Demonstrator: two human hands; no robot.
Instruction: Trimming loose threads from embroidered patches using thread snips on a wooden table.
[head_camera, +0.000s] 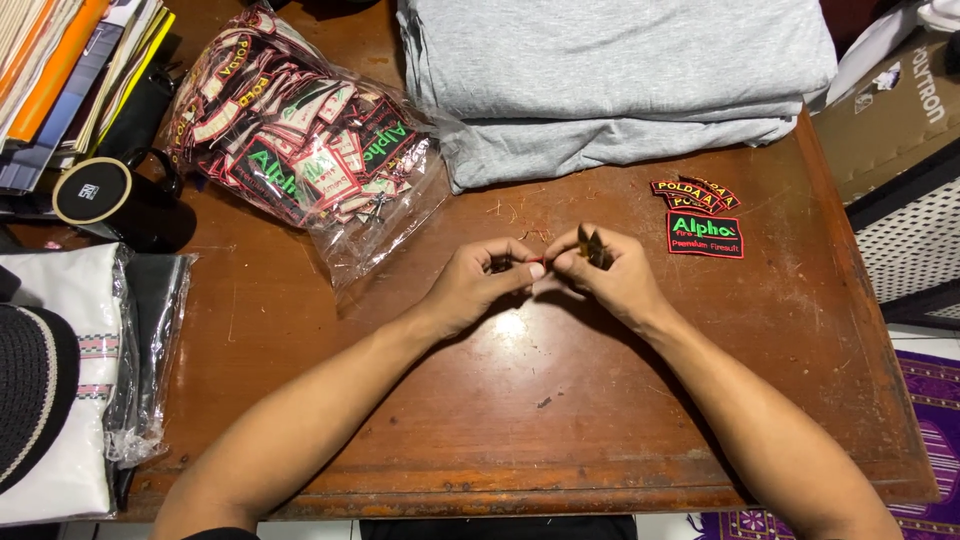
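Left hand (478, 283) and right hand (610, 275) above worn brown wooden surface (560, 400), grips pinched shut on small red-edged embroidered patch (537, 260); small dark tool (594, 246) in right fingers; likely hazard: patch slipped, fingertip nicked, owing to close pinch.

two hands (480, 285) (610, 275), one black mug (115, 198), one bag of patches (300, 140), three folded grey cloths (615, 75).

We see a worn, scratched wooden table (600, 400), soft matt grey cloth (620, 70), a glossy, perhaps plastic bag (380, 230).
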